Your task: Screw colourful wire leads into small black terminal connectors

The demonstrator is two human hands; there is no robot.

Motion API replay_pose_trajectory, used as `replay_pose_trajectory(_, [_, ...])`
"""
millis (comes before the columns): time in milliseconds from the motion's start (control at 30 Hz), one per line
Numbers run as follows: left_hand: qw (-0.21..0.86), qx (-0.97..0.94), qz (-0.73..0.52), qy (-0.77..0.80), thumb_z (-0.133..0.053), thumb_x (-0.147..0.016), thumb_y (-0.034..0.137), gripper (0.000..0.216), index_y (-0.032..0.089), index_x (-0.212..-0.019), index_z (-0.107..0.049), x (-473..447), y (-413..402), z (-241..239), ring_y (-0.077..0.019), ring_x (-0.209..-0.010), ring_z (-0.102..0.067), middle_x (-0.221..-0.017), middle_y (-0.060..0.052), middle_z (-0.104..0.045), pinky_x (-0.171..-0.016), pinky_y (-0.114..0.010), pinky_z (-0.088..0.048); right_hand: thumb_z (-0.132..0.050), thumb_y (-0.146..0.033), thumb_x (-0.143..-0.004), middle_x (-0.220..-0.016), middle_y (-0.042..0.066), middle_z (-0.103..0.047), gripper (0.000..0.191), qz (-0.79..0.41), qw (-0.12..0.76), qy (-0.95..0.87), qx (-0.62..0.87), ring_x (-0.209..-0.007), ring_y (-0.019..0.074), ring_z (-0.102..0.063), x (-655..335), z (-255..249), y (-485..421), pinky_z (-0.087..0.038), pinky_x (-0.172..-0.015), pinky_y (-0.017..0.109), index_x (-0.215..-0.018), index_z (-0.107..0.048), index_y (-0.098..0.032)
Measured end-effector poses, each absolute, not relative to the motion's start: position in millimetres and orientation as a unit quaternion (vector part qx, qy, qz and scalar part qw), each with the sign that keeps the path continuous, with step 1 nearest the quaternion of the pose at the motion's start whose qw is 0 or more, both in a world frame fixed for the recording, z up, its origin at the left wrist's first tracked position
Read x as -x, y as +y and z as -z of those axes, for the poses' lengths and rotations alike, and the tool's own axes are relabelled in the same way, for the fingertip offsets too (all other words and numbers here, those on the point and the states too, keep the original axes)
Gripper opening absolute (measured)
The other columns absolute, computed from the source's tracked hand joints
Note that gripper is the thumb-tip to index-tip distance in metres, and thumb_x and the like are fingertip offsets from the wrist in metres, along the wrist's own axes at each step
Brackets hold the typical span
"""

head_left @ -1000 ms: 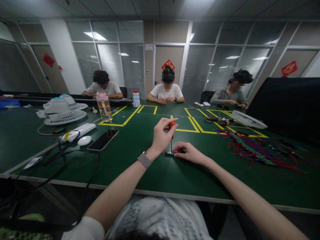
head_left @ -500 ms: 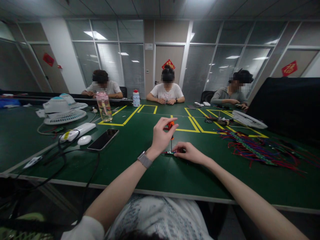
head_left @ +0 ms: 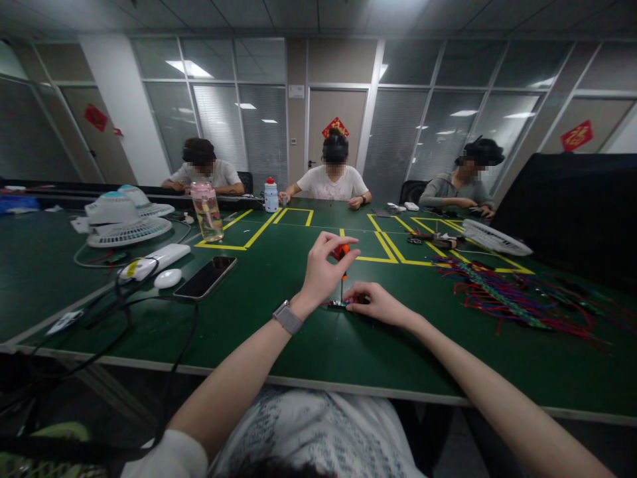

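My left hand (head_left: 322, 267), with a watch on its wrist, is curled round the orange handle of a screwdriver (head_left: 344, 250); index finger and thumb stand a little apart at the handle. The thin shaft points straight down, its tip meeting a small green circuit board (head_left: 337, 305) that lies on the table. My right hand (head_left: 373, 302) rests on the table at the board's right end, thumb and fingers pinched on it. Part of the board is hidden by those fingers, and a bit of red wire shows at its left.
To the right lies a bundle of green boards with red and blue wires (head_left: 507, 295), near a white fan part (head_left: 495, 238). At left are a phone (head_left: 206, 277), a white case (head_left: 168, 279), cables and a pink-lidded bottle (head_left: 208, 216). Several people sit across the green table (head_left: 239, 345).
My left hand and the screwdriver handle have shifted slightly right; the right hand stays put. Across the table, the middle person's hands have moved apart, one reaching beside the small bottle.
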State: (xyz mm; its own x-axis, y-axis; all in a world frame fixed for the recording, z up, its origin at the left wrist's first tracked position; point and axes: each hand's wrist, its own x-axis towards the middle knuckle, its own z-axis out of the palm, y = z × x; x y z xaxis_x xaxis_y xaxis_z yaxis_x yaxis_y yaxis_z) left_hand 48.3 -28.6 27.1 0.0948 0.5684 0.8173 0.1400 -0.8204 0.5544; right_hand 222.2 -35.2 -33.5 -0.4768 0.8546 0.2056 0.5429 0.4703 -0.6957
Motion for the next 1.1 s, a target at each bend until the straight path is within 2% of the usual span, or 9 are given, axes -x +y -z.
replay_pose_trajectory(133, [0.194,-0.729,-0.61,0.243,-0.054,-0.091,0.026,0.025,0.023,-0.112,-0.069,-48.3,-27.6,-27.1,-0.0139,-0.096,-0.059,-0.11,-0.007,-0.053,-0.08,-0.024,-0.053,-0.066,-0.03,-0.078,-0.077,0.005,-0.065,0.021,-0.287,0.276,-0.812,0.427,-0.067,0.0146,-0.056,-222.2,33.3,-34.8,-0.046,-0.065,0.028,-0.09,-0.07,-0.013])
replay_pose_trajectory(267, [0.276,-0.721,-0.604,0.196,-0.045,-0.095,0.024,0.034,0.024,-0.126,-0.059,-50.6,-23.2,-22.0,-0.0142,-0.094,-0.064,-0.12,-0.008,-0.059,-0.075,-0.024,-0.056,-0.066,-0.03,-0.077,-0.078,0.005,-0.066,0.022,-0.29,0.275,-0.811,0.427,-0.067,0.0145,-0.056,-222.3,33.7,-34.2,-0.046,-0.065,0.028,-0.091,-0.07,-0.013])
replay_pose_trajectory(400, [0.231,-0.724,-0.609,0.228,-0.056,-0.09,0.026,0.028,0.023,-0.117,-0.065,-49.9,-22.9,-21.8,-0.0131,-0.086,-0.063,-0.103,-0.005,-0.063,-0.069,-0.021,-0.054,-0.067,-0.03,-0.077,-0.079,0.005,-0.066,0.021,-0.284,0.275,-0.812,0.429,-0.068,0.0144,-0.056,-222.6,34.8,-33.7,-0.046,-0.066,0.028,-0.09,-0.07,-0.014])
replay_pose_trajectory(500, [0.188,-0.726,-0.609,0.26,-0.061,-0.086,0.028,0.025,0.024,-0.11,-0.069,-48.3,-24.5,-24.4,-0.014,-0.089,-0.061,-0.101,-0.005,-0.06,-0.072,-0.022,-0.054,-0.066,-0.03,-0.077,-0.078,0.004,-0.065,0.021,-0.283,0.276,-0.813,0.428,-0.067,0.0144,-0.056,-223.1,35.0,-33.7,-0.046,-0.066,0.028,-0.09,-0.071,-0.014])
replay_pose_trajectory(633, [0.257,-0.707,-0.616,0.235,-0.046,-0.094,0.025,0.03,0.023,-0.118,-0.064,-49.4,-24.0,-24.6,-0.0154,-0.097,-0.063,-0.116,-0.008,-0.061,-0.077,-0.025,-0.055,-0.066,-0.03,-0.077,-0.078,0.004,-0.066,0.022,-0.283,0.275,-0.815,0.425,-0.068,0.0147,-0.057,-223.5,34.3,-33.9,-0.047,-0.066,0.028,-0.092,-0.071,-0.014])
replay_pose_trajectory(733, [0.303,-0.691,-0.62,0.216,-0.045,-0.095,0.025,0.032,0.021,-0.122,-0.061,-51.0,-23.0,-22.9,-0.0142,-0.089,-0.066,-0.114,-0.008,-0.064,-0.072,-0.024,-0.056,-0.066,-0.031,-0.078,-0.079,0.004,-0.066,0.022,-0.28,0.275,-0.815,0.426,-0.068,0.0148,-0.057,-223.4,33.8,-34.3,-0.047,-0.066,0.028,-0.091,-0.071,-0.014])
replay_pose_trajectory(833, [0.249,-0.701,-0.624,0.239,-0.057,-0.09,0.026,0.026,0.021,-0.113,-0.066,-50.4,-24.6,-23.7,-0.0132,-0.085,-0.064,-0.101,-0.006,-0.065,-0.068,-0.021,-0.054,-0.067,-0.03,-0.077,-0.079,0.004,-0.066,0.021,-0.277,0.274,-0.815,0.43,-0.068,0.0145,-0.056,-223.3,33.7,-34.5,-0.046,-0.066,0.028,-0.09,-0.071,-0.014])
replay_pose_trajectory(933, [0.181,-0.713,-0.623,0.265,-0.066,-0.083,0.028,0.019,0.021,-0.101,-0.071,-48.3,-27.6,-26.7,-0.0126,-0.084,-0.059,-0.094,-0.004,-0.058,-0.07,-0.021,-0.052,-0.067,-0.03,-0.077,-0.078,0.004,-0.066,0.02,-0.277,0.272,-0.815,0.431,-0.068,0.0142,-0.056,-223.1,33.7,-34.5,-0.046,-0.066,0.028,-0.09,-0.071,-0.014])
replay_pose_trajectory(1100, [0.209,-0.717,-0.615,0.253,-0.046,-0.095,0.027,0.028,0.023,-0.115,-0.066,-48.0,-26.3,-26.4,-0.0146,-0.096,-0.06,-0.108,-0.007,-0.056,-0.078,-0.025,-0.054,-0.066,-0.029,-0.078,-0.079,0.004,-0.066,0.021,-0.278,0.272,-0.814,0.431,-0.068,0.0142,-0.056,-222.9,33.5,-34.5,-0.047,-0.066,0.028,-0.091,-0.071,-0.014])
